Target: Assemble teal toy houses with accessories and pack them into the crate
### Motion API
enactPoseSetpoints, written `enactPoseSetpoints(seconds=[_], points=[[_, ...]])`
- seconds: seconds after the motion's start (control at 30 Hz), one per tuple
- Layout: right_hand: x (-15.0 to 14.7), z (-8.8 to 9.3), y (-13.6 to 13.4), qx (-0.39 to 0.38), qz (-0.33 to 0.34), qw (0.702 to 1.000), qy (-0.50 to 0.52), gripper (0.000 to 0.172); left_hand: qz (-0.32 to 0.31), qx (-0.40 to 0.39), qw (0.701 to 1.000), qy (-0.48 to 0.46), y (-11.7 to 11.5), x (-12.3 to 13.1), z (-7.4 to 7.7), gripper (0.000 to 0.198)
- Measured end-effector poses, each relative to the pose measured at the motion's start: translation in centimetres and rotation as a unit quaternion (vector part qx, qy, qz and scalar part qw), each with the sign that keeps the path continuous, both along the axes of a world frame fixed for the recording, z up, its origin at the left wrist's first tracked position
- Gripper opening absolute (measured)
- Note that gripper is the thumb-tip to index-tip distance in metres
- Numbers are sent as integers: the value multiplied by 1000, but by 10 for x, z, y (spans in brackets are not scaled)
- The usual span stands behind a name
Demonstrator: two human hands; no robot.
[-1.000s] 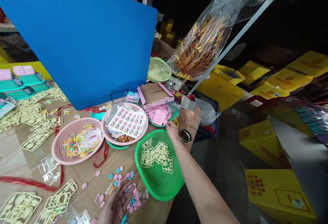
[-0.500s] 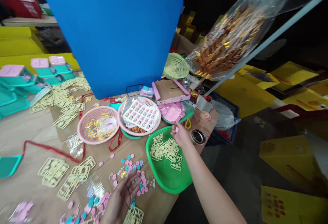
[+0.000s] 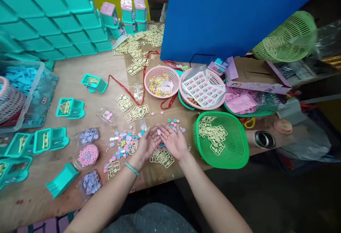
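Note:
My left hand point(image 3: 147, 145) is open, palm up, with a pale green bangle point(image 3: 131, 169) on its wrist. Beside it, my right hand point(image 3: 174, 143) is also open and palm up, its fingertips meeting those of the left. A small pink plastic piece point(image 3: 159, 132) shows at the meeting fingertips; which hand bears it I cannot tell. Cream plastic part frames point(image 3: 162, 157) lie on the table below the hands. Loose pink, blue and purple pieces point(image 3: 128, 142) are scattered left of my left hand. To the right stands a green basket point(image 3: 239, 154) holding more cream frames.
Two pink baskets point(image 3: 147, 88) with small pieces and sticker sheets stand beyond my hands. Teal boxes point(image 3: 70, 108) sit at left, below a tall teal stack point(image 3: 77, 26). A blue board point(image 3: 213, 16) rises behind. A black-topped round container point(image 3: 264, 139) stands near the right edge.
The view has swung left. My right hand has come from above the green basket to beside my left hand, and the pink piece it held is now at the joined fingertips.

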State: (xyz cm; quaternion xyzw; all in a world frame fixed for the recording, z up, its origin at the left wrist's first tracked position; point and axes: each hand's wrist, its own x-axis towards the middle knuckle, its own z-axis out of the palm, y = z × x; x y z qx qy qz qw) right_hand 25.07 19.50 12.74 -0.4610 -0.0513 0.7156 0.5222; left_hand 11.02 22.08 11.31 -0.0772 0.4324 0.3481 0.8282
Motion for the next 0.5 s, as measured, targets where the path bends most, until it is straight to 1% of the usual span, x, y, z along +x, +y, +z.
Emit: enactPoseSetpoints(seconds=[0.1,0.2,0.23,0.3,0.33,0.4,0.43,0.5], points=[[-28,9,-9,4,44,999,9,62,14,-2,1000,6,-5,-22,-1,36],[-61,19,-23,30,95,995,20,54,20,16,1000,14,-10,-46,3,28],[-72,19,-27,36,99,994,13,51,12,13,999,42,-12,-55,2,25],[-90,10,-30,33,114,993,0,48,-32,6,995,95,-13,-71,-6,27],[-96,2,-29,30,116,993,-15,48,-48,8,992,117,-12,-77,-12,33],[-102,-15,-24,40,112,990,-79,53,-53,28,989,137,-9,-88,-23,49],[-103,-23,-21,47,111,986,-116,56,-47,36,988,145,-8,-93,-26,55],[-102,-34,-18,58,115,975,-181,60,-29,38,986,159,-6,-102,-26,60]])
